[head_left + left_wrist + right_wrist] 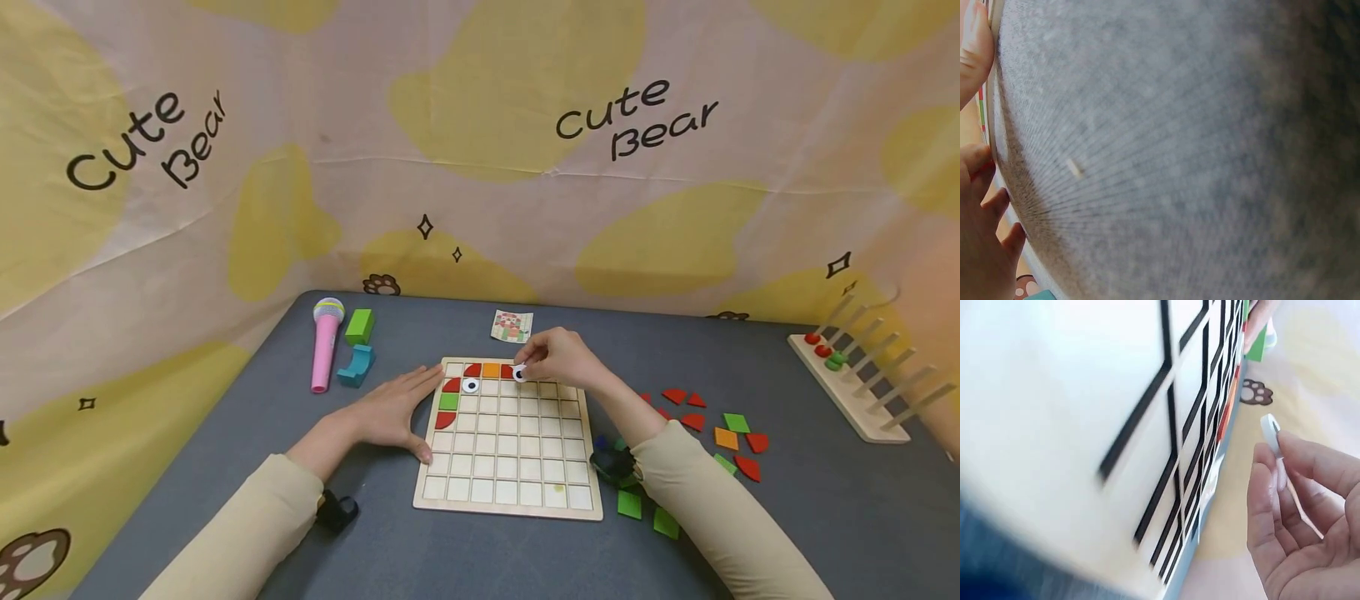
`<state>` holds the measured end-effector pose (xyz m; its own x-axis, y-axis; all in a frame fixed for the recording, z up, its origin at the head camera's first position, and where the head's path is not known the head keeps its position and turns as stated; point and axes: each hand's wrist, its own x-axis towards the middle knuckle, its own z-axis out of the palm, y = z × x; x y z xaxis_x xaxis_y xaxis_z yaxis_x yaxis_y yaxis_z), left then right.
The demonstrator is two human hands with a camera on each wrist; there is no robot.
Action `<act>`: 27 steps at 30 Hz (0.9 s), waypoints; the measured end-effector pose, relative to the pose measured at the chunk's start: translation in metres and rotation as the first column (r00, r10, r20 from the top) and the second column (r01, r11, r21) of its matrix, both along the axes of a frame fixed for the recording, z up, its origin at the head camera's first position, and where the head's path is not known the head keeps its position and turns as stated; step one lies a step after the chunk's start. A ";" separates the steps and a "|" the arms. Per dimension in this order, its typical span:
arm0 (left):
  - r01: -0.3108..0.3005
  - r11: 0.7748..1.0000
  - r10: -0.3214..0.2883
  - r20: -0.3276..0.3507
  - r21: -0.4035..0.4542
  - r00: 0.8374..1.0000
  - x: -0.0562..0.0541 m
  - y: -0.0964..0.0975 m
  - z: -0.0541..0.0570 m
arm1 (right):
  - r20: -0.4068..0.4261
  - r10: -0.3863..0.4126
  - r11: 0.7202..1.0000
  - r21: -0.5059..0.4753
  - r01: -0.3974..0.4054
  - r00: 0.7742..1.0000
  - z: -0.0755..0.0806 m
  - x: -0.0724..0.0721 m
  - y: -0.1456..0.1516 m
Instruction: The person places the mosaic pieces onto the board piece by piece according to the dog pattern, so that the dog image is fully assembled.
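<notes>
A wooden grid board (506, 468) lies on the table. Along its top row and left column sit red quarter-round pieces (472, 370), an orange square (491, 371) and a green square (447, 402); a white eye disc (470, 386) lies in the second row. My left hand (390, 408) rests at the board's left edge, fingers extended and thumb spread. Over the top row, my right hand (558, 358) pinches another eye disc (1270, 428) between thumb and fingertips. A thin pale edge also shows inside that hand in the right wrist view; its kind is unclear.
Loose red, green and orange pieces (726, 438) lie right of the board, partly behind the right forearm. A picture card (512, 326) is beyond the board. At left are a pink toy microphone (324, 350) and green and teal blocks (359, 327). A peg rack (847, 387) stands far right.
</notes>
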<state>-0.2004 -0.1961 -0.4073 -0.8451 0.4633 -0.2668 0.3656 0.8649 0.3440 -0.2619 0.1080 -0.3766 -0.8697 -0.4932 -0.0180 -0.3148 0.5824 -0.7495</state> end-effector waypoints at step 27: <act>0.002 1.000 -0.002 -0.014 -0.003 1.000 0.002 0.001 0.001 | -0.104 -0.065 0.973 0.213 0.086 0.992 -0.007 0.009 -0.034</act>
